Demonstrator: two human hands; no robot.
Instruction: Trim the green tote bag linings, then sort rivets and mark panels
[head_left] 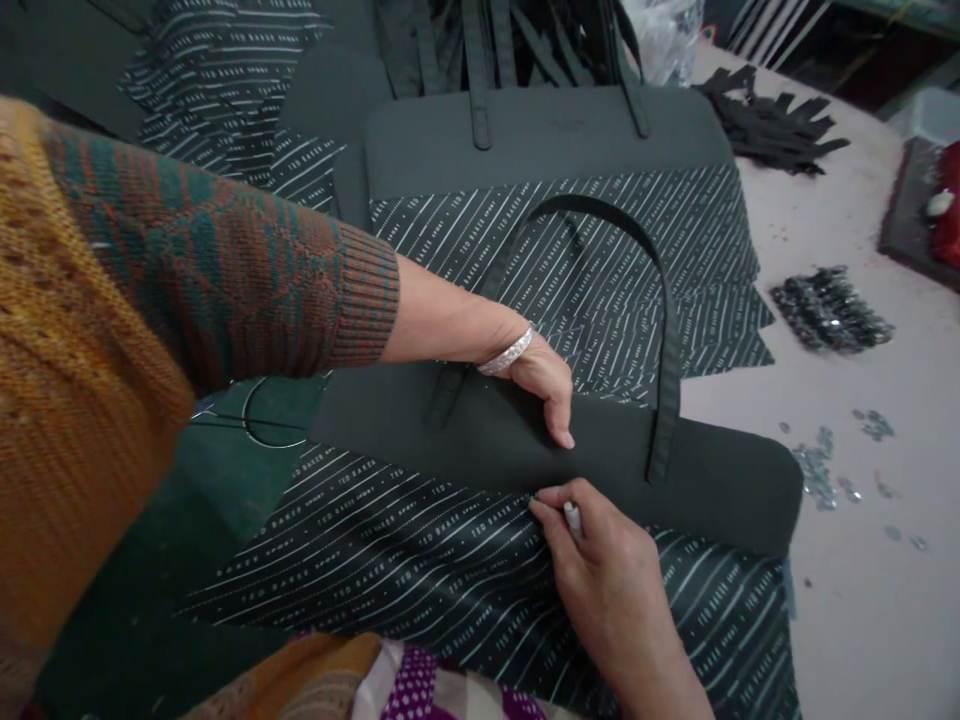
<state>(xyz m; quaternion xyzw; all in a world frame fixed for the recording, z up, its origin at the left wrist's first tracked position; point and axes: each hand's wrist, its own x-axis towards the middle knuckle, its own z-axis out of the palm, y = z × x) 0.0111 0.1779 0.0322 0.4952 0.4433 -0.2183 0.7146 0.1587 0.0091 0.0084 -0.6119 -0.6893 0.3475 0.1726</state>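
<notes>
A dark, smooth bag panel (465,435) lies across printed black fabric (360,530) with white stripes and lettering. Two strap ends of a looped dark handle (670,370) meet this panel. My left hand (546,385), wearing a silvery bracelet (506,352), reaches in from the left. Its bent fingers press together on the panel; some are hidden under the hand. Just below, my right hand (600,560) has thumb and forefinger pinched close to the panel's lower edge. A white, pen-like stick (573,518) shows in its grip, its other end hidden.
Behind lie another dark panel with handles (540,140) and more printed fabric (225,70). At the right on the pale table (862,620) are dark strips (780,120), a bundle of shiny dark pieces (832,310) and small clear discs (817,475). A red object (949,205) stands at the right edge.
</notes>
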